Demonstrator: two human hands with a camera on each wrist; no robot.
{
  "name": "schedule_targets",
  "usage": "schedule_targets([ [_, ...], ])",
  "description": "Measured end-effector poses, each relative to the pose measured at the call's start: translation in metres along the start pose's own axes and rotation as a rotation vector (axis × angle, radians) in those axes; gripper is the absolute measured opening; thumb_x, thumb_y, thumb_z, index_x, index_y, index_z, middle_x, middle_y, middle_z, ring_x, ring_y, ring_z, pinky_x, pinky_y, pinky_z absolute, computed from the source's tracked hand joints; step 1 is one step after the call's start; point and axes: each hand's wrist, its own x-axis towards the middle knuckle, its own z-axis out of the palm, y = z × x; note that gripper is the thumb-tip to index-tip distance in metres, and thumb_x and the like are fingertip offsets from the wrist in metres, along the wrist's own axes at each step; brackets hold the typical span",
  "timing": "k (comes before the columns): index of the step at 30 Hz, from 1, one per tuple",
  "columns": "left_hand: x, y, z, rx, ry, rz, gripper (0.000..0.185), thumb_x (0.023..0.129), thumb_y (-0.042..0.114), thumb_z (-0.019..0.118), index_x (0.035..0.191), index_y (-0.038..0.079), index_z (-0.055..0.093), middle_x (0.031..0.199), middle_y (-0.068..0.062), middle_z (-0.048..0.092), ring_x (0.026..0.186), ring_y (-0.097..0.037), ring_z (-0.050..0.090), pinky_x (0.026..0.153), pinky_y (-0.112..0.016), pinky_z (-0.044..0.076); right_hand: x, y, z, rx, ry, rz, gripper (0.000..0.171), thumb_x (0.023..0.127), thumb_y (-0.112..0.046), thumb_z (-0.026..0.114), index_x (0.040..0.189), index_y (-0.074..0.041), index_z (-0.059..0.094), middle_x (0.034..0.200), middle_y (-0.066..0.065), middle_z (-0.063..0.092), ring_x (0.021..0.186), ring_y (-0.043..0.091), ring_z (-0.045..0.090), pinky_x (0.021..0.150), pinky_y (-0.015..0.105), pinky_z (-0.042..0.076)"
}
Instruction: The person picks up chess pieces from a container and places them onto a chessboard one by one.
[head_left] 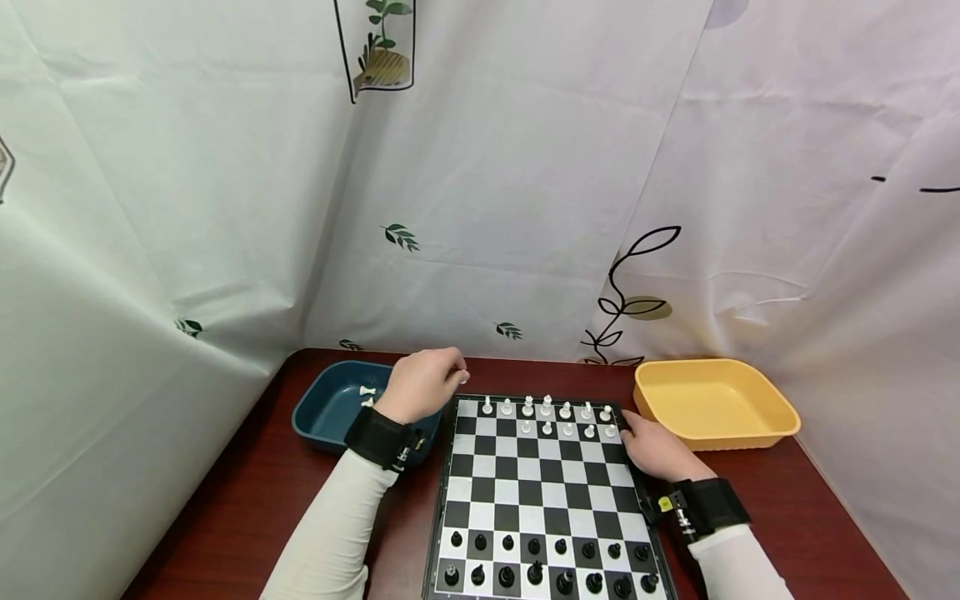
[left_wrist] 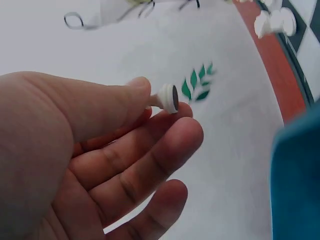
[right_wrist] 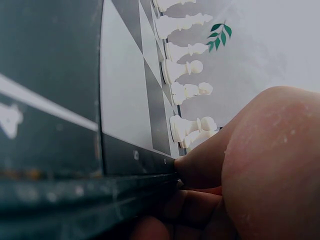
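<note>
My left hand (head_left: 423, 383) is raised between the blue bin and the far left corner of the chessboard (head_left: 529, 493). Between thumb and fingers it pinches a white chess piece (left_wrist: 170, 98), base outward with a dark underside; its head is hidden by the fingers. At the board's far right edge, my right hand (head_left: 660, 447) grips the frame, thumb at the top border and fingers curled below. White pieces (right_wrist: 182, 70) stand along the far end of the board in two rows. Black pieces (head_left: 535, 572) fill two rows at the near end.
The blue bin (head_left: 311, 404) left of the board has a few small white pieces (head_left: 367, 391) lying in it. A yellow bin (head_left: 716, 404) sits at the right, beyond my right hand. White patterned cloth (head_left: 480, 167) hangs behind the dark red table (head_left: 247, 500).
</note>
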Motion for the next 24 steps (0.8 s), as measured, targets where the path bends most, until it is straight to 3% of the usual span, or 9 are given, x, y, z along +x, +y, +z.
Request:
schedule_targets([
  [9,0.0,0.023,0.019,0.006,-0.009,0.131,0.005,0.106,0.022,0.079,0.105,0.018,0.081,0.093,0.004,0.078,0.078,-0.013,0.071,0.063,-0.031,0.054,0.0,0.0,0.0,-0.003,-0.002,0.003,0.054,0.114,-0.014,0.049,0.158,0.018,0.044,0.153,0.039,0.056,0.139,0.052,0.06,0.115,0.07,0.045],
  [16,0.001,0.032,0.032,0.023,-0.03,0.161,0.003,0.105,0.017,0.081,0.103,0.02,0.081,0.092,0.005,0.077,0.076,-0.012,0.068,0.064,-0.029,0.053,0.0,-0.001,0.0,-0.001,-0.002,0.004,0.054,0.114,-0.014,0.049,0.158,0.018,0.044,0.153,0.039,0.056,0.139,0.051,0.06,0.116,0.07,0.044],
  [24,0.001,0.033,0.041,-0.138,-0.143,0.173,0.007,0.107,0.019,0.078,0.112,0.016,0.082,0.099,0.002,0.078,0.083,-0.011,0.068,0.075,-0.032,0.056,0.0,-0.001,-0.001,0.004,-0.005,0.006,0.054,0.114,-0.014,0.048,0.158,0.017,0.044,0.153,0.038,0.056,0.138,0.051,0.06,0.115,0.07,0.044],
])
